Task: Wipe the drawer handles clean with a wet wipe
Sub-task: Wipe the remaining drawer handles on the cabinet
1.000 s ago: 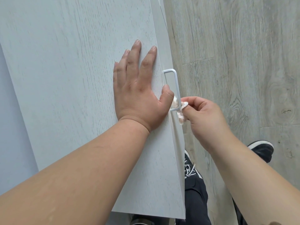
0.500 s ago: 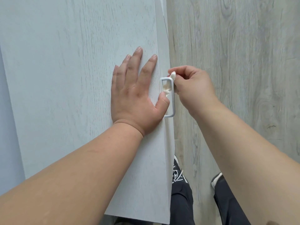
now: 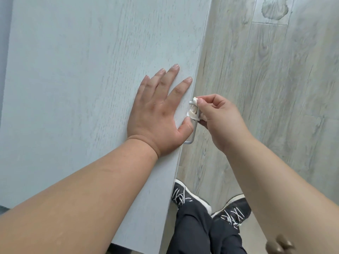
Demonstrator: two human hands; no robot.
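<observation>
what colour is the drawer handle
Silvery grey metal; the handle shows best in the head view, with the white wipe wrapped round it.

The wet wipe (image 3: 193,112) hides the handle's (image 3: 194,132) upper bar (partly).

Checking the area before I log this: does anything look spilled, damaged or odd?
One thing: a darker, blotchy patch on the wood floor at top right, like a wet mark or stain. The handle looks straight and intact.
</observation>
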